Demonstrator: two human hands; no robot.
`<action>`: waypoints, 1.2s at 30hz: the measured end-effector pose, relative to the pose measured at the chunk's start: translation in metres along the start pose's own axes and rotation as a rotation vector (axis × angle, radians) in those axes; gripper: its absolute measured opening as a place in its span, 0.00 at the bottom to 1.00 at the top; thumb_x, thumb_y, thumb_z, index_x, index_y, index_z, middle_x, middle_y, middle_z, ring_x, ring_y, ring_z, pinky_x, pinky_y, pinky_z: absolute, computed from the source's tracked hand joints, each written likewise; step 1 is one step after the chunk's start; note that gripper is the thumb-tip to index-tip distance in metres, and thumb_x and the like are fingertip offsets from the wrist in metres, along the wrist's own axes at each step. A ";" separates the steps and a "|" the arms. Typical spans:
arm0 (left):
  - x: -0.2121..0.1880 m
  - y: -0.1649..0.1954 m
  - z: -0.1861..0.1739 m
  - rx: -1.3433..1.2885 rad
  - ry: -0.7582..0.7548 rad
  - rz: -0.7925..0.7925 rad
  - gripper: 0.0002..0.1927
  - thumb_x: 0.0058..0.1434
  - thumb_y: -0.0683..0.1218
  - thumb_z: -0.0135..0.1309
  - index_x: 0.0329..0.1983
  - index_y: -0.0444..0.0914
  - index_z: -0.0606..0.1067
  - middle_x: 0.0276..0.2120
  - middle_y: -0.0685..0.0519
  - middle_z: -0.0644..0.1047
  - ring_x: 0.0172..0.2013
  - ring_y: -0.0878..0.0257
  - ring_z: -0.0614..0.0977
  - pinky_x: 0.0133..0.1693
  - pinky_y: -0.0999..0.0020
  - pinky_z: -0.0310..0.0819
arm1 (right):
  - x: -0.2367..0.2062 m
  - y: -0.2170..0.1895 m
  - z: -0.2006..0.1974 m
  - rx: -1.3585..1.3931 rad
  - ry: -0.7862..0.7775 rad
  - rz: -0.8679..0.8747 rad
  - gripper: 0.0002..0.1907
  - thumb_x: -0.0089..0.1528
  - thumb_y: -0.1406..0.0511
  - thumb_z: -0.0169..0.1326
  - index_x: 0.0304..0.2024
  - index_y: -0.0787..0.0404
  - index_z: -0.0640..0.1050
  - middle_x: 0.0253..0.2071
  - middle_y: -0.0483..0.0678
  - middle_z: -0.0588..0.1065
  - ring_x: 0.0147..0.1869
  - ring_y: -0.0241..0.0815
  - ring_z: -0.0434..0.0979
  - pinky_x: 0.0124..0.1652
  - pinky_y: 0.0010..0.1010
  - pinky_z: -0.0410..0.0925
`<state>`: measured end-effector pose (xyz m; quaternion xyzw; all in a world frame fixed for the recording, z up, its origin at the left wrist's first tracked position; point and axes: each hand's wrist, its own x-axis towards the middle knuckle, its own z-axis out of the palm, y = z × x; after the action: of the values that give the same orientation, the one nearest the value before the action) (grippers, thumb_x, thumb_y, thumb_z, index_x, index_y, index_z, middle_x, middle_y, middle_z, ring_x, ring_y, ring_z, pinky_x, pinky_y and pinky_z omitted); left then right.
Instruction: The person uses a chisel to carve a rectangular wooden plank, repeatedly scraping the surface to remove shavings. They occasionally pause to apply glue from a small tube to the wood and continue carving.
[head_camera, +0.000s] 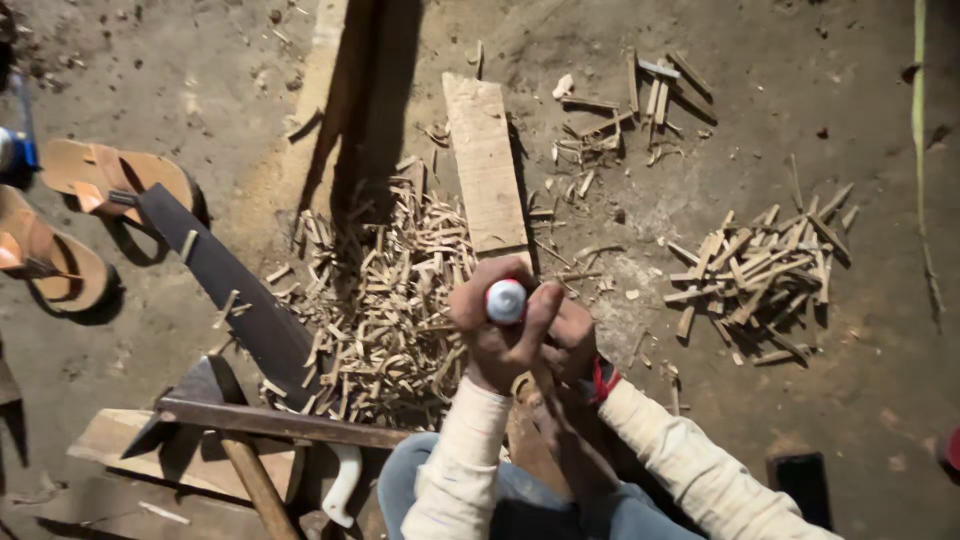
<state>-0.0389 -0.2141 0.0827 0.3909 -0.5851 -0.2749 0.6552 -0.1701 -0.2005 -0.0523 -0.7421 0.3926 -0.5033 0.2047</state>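
Above a heap of wood chips (385, 300), left hand (497, 335) grips a white-capped handle (506, 300), right hand (572, 340) wrapped alongside; loosening could drop it.

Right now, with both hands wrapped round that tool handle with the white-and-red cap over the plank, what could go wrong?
1. Both hands, left hand and right hand, crowd the capped handle; a slip could jam fingers against the plank.
2. The heap of wood shavings lies close by the knees; footing could slide.
3. The dark saw blade and the adze-like tool lie close on the left; a careless reach risks a cut.
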 end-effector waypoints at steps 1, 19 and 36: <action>-0.007 -0.006 -0.002 -0.008 0.003 0.012 0.13 0.62 0.41 0.63 0.46 0.34 0.74 0.31 0.50 0.77 0.30 0.62 0.79 0.34 0.68 0.74 | -0.002 -0.001 -0.001 0.019 -0.014 0.028 0.10 0.64 0.61 0.58 0.41 0.63 0.79 0.41 0.52 0.78 0.43 0.48 0.81 0.42 0.35 0.74; -0.273 -0.021 -0.163 -1.018 0.096 -0.807 0.34 0.67 0.56 0.53 0.69 0.32 0.62 0.55 0.30 0.73 0.39 0.46 0.84 0.37 0.49 0.84 | -0.005 0.048 0.014 -0.234 -0.047 0.314 0.41 0.55 0.59 0.69 0.68 0.56 0.68 0.54 0.55 0.73 0.53 0.48 0.76 0.47 0.44 0.75; -0.328 -0.015 -0.160 -0.390 0.161 -1.157 0.37 0.64 0.46 0.47 0.77 0.45 0.53 0.28 0.41 0.79 0.15 0.60 0.76 0.21 0.63 0.75 | -0.008 0.032 0.007 -0.398 -0.189 0.039 0.17 0.63 0.63 0.61 0.54 0.54 0.79 0.45 0.47 0.78 0.42 0.42 0.80 0.37 0.31 0.75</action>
<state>0.0653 0.0767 -0.1127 0.5375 -0.1657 -0.6574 0.5015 -0.1775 -0.2142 -0.0821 -0.8040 0.4776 -0.3398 0.1000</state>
